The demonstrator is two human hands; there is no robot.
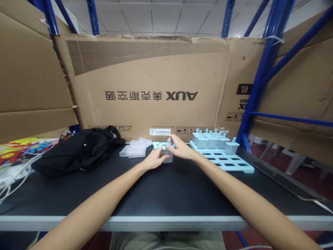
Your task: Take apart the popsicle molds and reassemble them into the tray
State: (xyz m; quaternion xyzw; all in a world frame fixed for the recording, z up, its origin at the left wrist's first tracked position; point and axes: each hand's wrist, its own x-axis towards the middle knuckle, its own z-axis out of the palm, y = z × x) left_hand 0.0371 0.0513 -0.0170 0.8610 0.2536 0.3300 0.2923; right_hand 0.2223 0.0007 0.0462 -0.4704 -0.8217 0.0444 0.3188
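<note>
A clear popsicle mold (168,160) stands upright over the middle of the table, with a light blue stick lid (169,141) at its top. My left hand (154,159) is closed on the mold from the left, thumb against its side. My right hand (181,148) reaches in from the right, its fingers closed about the lid and the mold's upper part. Whether the lid is fully seated is hidden by the fingers. Just behind the hands lie more light blue stick lids (156,144). Several clear empty molds (137,151) lie to the left.
At the right, a light blue rack (230,161) holds several lidded molds (212,142) in its rear slots. A black cloth bag (80,149) and colourful items (23,149) lie left. A phone-like dark slab (283,180) rests at the right edge. Cardboard (151,76) walls the back.
</note>
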